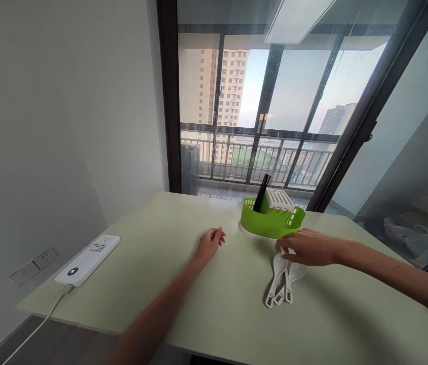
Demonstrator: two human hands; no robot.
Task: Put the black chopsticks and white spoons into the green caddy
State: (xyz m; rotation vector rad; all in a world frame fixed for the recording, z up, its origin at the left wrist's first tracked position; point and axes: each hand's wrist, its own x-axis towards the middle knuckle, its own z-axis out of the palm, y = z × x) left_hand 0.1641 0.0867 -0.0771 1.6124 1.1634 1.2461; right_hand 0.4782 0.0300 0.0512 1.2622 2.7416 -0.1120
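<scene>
My right hand (307,247) reaches in from the right over several white spoons (280,264), its fingers and thumb curled down and closed at the upper end of a bowl. The spoons lie fanned out and overlapping, handles toward me, with dark printed labels at the handle ends. Part of one bowl is hidden by the hand. On the tabletop to the left rests my left hand (211,241), loosely curled, with nothing visible in it. Just beyond my right hand stands a green utensil holder (263,223) on a white base, with black chopsticks (261,193) leaning in it.
A white slatted piece (280,199) sits on the holder's rim. At the left of the pale green table (153,243) lies a white power strip (88,259) with a cable (46,317) running off the edge. Behind the table is a large glass door; a wall borders the left.
</scene>
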